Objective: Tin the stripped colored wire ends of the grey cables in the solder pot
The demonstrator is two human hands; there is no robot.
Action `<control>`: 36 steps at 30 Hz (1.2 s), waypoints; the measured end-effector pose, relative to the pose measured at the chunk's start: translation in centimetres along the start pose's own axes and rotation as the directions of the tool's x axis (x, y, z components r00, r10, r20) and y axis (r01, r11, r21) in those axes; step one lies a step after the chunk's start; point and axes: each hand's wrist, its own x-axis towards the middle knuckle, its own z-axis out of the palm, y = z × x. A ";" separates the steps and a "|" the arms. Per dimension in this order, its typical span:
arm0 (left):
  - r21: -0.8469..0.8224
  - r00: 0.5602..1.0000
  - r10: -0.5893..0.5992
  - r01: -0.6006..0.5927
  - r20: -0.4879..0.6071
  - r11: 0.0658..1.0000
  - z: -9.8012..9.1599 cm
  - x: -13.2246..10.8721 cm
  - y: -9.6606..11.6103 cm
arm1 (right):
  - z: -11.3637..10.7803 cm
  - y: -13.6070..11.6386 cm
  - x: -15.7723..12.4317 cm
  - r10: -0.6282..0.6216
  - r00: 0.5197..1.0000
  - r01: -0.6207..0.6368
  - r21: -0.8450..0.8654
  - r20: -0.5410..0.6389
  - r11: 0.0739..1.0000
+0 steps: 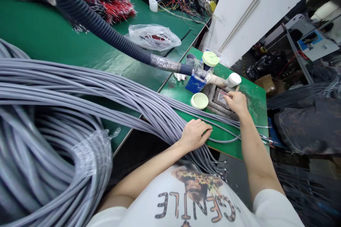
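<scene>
A thick bundle of grey cables (160, 113) crosses from the left to the front of the workbench. My left hand (195, 134) lies over this bundle near its end, fingers curled round some cables and the thumb pointing right. Further right, my right hand (236, 102) pinches the thin stripped wires (223, 93) of a cable end. They are held above a square metal pot (220, 98) with a shiny grey surface, set in a dirty frame. Which cable the pinched wires belong to is partly hidden by the hand.
A dark corrugated hose (106, 30) runs over the bench to a nozzle beside the pot. Around it stand a pale green dish (199, 100), a yellow-green lid (210, 58) and a white cup (234, 79). A large cable coil (53, 163) fills the left front.
</scene>
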 end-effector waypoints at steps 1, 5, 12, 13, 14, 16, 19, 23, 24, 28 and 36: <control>0.000 1.000 -0.001 0.001 -0.002 1.000 0.0 0.0 0.0 | 0.4 0.6 0.2 0.031 0.999 -0.031 -0.019 0.010 0.999; -0.008 1.000 -0.004 0.004 -0.011 1.000 0.2 -0.1 -0.1 | 2.1 1.9 1.0 0.137 0.988 -0.132 -0.083 0.066 0.988; -0.010 1.000 0.002 -0.002 -0.007 1.000 0.1 -0.1 -0.1 | 3.4 2.3 1.6 0.176 0.981 -0.168 -0.097 0.081 0.981; -0.011 1.000 -0.001 0.001 -0.008 1.000 0.1 -0.1 -0.1 | 3.5 2.4 1.6 0.176 0.981 -0.168 -0.095 0.080 0.981; -0.012 1.000 -0.002 0.002 -0.009 1.000 0.2 -0.1 -0.1 | 3.6 2.4 1.6 0.176 0.981 -0.169 -0.094 0.079 0.981; -0.015 1.000 -0.003 0.003 -0.011 1.000 0.2 -0.1 -0.1 | 3.8 2.5 1.7 0.178 0.981 -0.171 -0.089 0.076 0.981; -0.013 1.000 -0.001 0.001 -0.011 1.000 0.2 -0.1 -0.1 | 3.6 2.5 1.6 0.174 0.982 -0.169 -0.076 0.068 0.983; -0.005 1.000 -0.004 0.004 0.003 1.000 0.1 -0.1 -0.1 | 2.2 2.2 1.1 0.115 0.993 -0.115 -0.004 0.040 0.993; -0.003 1.000 -0.005 0.005 0.007 1.000 0.1 -0.1 0.0 | 1.7 1.9 0.8 0.074 0.997 -0.075 0.049 0.020 0.996; 0.005 1.000 -0.009 0.009 0.016 1.000 0.0 0.0 0.0 | 0.0 -0.3 0.0 -0.099 0.993 0.113 0.297 -0.063 0.948; 0.023 1.000 -0.006 0.005 0.017 1.000 0.0 0.1 0.1 | 0.2 -6.5 -0.1 -0.248 0.969 0.238 0.261 0.006 0.936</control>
